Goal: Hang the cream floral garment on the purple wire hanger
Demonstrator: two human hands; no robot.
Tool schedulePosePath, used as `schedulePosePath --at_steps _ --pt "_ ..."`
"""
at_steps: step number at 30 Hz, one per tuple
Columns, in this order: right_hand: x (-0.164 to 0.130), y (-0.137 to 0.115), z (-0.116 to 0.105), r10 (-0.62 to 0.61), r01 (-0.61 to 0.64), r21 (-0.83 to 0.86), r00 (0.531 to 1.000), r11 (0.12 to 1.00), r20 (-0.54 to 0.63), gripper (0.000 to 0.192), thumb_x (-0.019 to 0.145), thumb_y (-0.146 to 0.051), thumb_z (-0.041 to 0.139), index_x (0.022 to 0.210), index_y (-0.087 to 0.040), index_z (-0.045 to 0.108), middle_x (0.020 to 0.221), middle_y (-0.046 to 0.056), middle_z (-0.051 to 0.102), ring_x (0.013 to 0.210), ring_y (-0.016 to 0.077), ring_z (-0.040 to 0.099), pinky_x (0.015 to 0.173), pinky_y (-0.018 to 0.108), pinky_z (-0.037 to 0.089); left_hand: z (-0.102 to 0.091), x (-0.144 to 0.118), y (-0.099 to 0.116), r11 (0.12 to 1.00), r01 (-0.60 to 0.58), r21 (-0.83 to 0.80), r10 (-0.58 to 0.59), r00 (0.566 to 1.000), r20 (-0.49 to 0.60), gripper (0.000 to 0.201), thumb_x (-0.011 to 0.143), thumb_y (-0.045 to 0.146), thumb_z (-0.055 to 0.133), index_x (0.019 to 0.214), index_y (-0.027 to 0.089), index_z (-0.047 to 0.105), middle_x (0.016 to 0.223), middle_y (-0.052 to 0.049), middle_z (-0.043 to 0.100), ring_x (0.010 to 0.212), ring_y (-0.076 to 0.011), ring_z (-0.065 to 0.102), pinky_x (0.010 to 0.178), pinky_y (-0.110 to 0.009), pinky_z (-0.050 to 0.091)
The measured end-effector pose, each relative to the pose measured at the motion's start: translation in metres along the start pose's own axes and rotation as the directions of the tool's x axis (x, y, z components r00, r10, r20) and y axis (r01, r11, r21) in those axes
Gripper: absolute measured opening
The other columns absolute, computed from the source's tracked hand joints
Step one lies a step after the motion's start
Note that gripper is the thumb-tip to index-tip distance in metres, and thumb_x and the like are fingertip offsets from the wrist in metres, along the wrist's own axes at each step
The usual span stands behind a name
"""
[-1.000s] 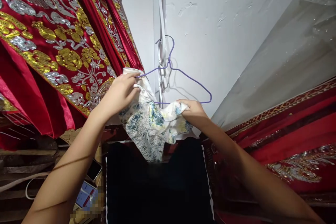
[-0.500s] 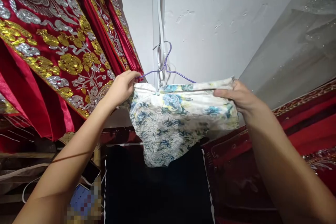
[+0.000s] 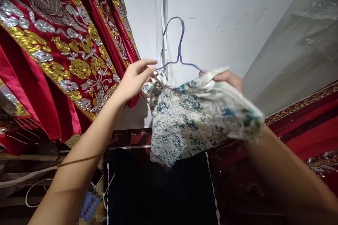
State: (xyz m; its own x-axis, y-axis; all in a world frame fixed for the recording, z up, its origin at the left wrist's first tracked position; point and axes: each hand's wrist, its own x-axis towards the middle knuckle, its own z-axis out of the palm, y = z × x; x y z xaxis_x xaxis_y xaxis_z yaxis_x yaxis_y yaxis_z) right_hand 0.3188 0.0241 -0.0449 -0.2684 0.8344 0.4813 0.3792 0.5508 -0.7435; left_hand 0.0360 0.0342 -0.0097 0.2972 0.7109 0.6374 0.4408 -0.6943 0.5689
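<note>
Right hand (image 3: 228, 78), mostly covered, fingers clamped on the floral cloth (image 3: 195, 119) draped over the purple wire hanger (image 3: 179, 54). Left hand (image 3: 136, 79) pinches the hanger's left end. Behind: white wall (image 3: 224, 14), red embroidered drapes (image 3: 52, 52).

purple wire hanger (image 3: 179, 54) raised higher against the wall, hook now clear above the cloth, floral garment (image 3: 192, 117) no longer stretched flat, bunched and draped over right hand (image 3: 228, 77), left hand (image 3: 136, 79) fingers loosened at hanger's left end
</note>
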Motion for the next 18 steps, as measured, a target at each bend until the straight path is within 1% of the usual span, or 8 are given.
schedulePosePath --at_steps 2,4,6,8,10,12,14,18 --pt "-0.018 -0.021 0.013 0.016 -0.024 0.038 0.979 0.999 0.204 0.042 0.091 -0.058 0.048 0.088 -0.024 0.072 0.081 0.007 0.071 0.070 0.0231 0.068 0.060 0.041 0.055 0.004 -0.003 0.023 0.998 0.041 -0.039 -0.036 0.992 0.119 0.033 0.099 0.042 0.051 0.103 0.016 0.071 0.078 -0.004 0.066 0.069 -0.0143 0.062 0.066 -0.028 0.050" --pt "-0.033 -0.039 0.027 0.000 -0.022 0.044 0.892 0.999 0.451 0.036 0.089 -0.055 0.059 0.084 -0.022 0.071 0.079 0.006 0.070 0.070 0.0211 0.067 0.062 0.037 0.055 0.006 -0.011 0.041 0.998 0.068 0.015 -0.069 0.969 0.236 0.042 0.097 0.048 0.054 0.077 0.015 0.069 0.061 -0.001 0.057 0.055 -0.0117 0.054 0.056 -0.025 0.044" --pt "-0.041 -0.046 0.036 -0.058 0.055 0.023 0.830 0.998 0.555 0.031 0.088 -0.052 0.065 0.095 -0.022 0.072 0.094 0.006 0.072 0.086 0.0231 0.068 0.075 0.037 0.057 0.002 -0.022 0.053 0.995 0.065 0.071 -0.085 0.938 0.336 0.051 0.096 0.051 0.055 0.060 0.015 0.062 0.052 0.000 0.049 0.048 -0.0100 0.046 0.050 -0.024 0.038" --pt "-0.041 -0.040 0.040 -0.136 0.187 -0.068 0.876 0.980 0.462 0.046 0.085 -0.051 0.071 0.123 -0.026 0.066 0.125 0.008 0.066 0.112 0.0297 0.064 0.092 0.042 0.055 -0.008 -0.032 0.059 0.997 0.053 0.062 -0.075 0.895 0.439 0.054 0.095 0.052 0.056 0.055 0.016 0.060 0.050 0.000 0.048 0.047 -0.0099 0.044 0.047 -0.025 0.036" --pt "-0.036 -0.025 0.044 -0.226 0.306 -0.216 0.916 0.927 0.331 0.088 0.075 -0.054 0.080 0.151 -0.030 0.042 0.153 0.011 0.045 0.137 0.0389 0.046 0.108 0.054 0.045 -0.022 -0.040 0.061 0.998 0.069 0.004 -0.060 0.843 0.534 0.052 0.094 0.053 0.059 0.056 0.016 0.062 0.052 0.000 0.052 0.048 -0.0111 0.046 0.049 -0.025 0.039" --pt "-0.030 -0.008 0.053 -0.326 0.418 -0.341 0.898 0.842 0.297 0.118 0.069 -0.051 0.084 0.163 -0.031 0.016 0.163 0.012 0.028 0.148 0.0443 0.027 0.117 0.063 0.030 -0.033 -0.043 0.061 0.992 0.110 -0.056 -0.058 0.816 0.576 0.054 0.095 0.056 0.056 0.057 0.017 0.063 0.054 -0.002 0.057 0.051 -0.0131 0.051 0.053 -0.027 0.045" --pt "-0.023 0.002 0.064 -0.416 0.516 -0.402 0.854 0.757 0.313 0.121 0.073 -0.041 0.083 0.164 -0.032 0.004 0.162 0.012 0.029 0.149 0.0438 0.024 0.120 0.065 0.022 -0.040 -0.042 0.057 0.983 0.145 -0.112 -0.058 0.828 0.557 0.061 0.097 0.061 0.048 0.056 0.018 0.063 0.056 -0.005 0.060 0.054 -0.0153 0.055 0.060 -0.030 0.050" --pt "0.004 0.009 0.072 -0.464 0.544 -0.448 0.839 0.710 0.283 0.107 0.079 -0.031 0.074 0.164 -0.031 0.010 0.133 0.012 0.053 0.122 0.0365 0.051 0.103 0.055 0.044 -0.048 -0.031 0.039 0.941 0.232 -0.247 -0.124 0.914 0.387 0.054 0.093 0.065 0.050 0.084 0.017 0.072 0.075 -0.011 0.072 0.069 -0.0217 0.069 0.072 -0.037 0.058"
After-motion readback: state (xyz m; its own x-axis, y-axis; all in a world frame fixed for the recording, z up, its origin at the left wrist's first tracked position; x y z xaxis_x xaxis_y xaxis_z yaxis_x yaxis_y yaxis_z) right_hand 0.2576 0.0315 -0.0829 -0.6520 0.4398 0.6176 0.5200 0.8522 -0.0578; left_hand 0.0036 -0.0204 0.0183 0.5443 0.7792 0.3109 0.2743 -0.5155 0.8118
